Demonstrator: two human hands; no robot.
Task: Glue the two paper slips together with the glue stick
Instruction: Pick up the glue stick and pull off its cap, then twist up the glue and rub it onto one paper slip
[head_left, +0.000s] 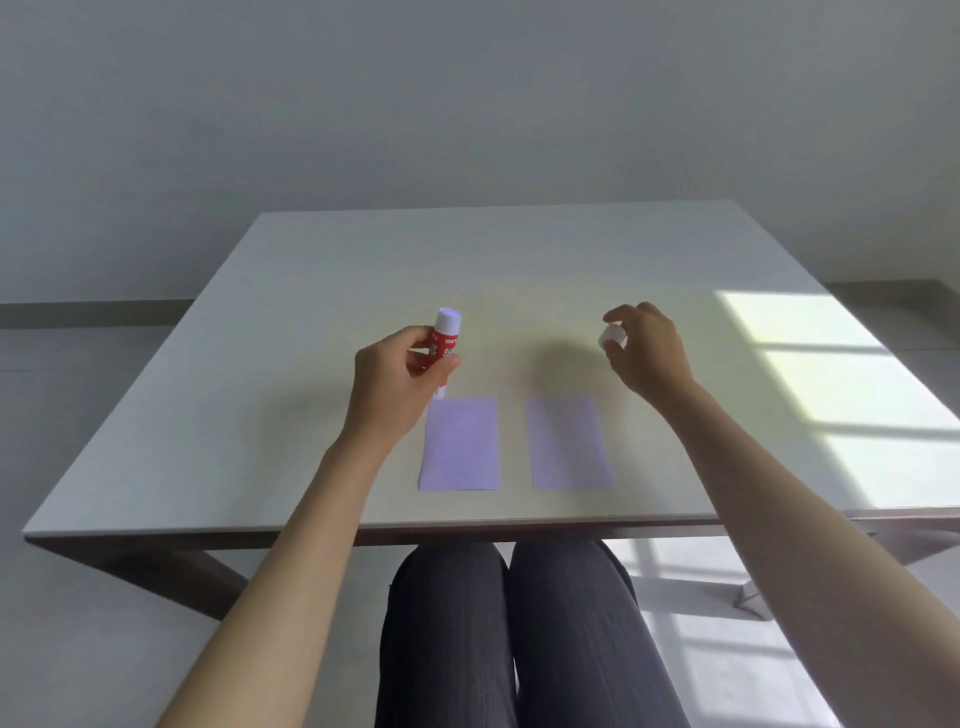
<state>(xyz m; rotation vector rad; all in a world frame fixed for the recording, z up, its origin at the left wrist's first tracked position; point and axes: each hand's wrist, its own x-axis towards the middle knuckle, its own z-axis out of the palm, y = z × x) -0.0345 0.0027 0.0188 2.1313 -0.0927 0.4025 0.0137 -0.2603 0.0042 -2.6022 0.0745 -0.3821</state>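
Note:
Two pale purple paper slips lie flat side by side near the table's front edge, the left slip (460, 444) and the right slip (570, 442), a gap between them. My left hand (395, 379) grips a red glue stick (445, 338) upright just beyond the left slip, its white top uncovered. My right hand (647, 348) hovers beyond the right slip, pinching the small white cap (613, 335) in its fingertips.
The white table (311, 312) stands against a grey wall. A bright patch of window light (841, 395) falls on its right side. My legs in dark trousers (519, 634) are under the front edge.

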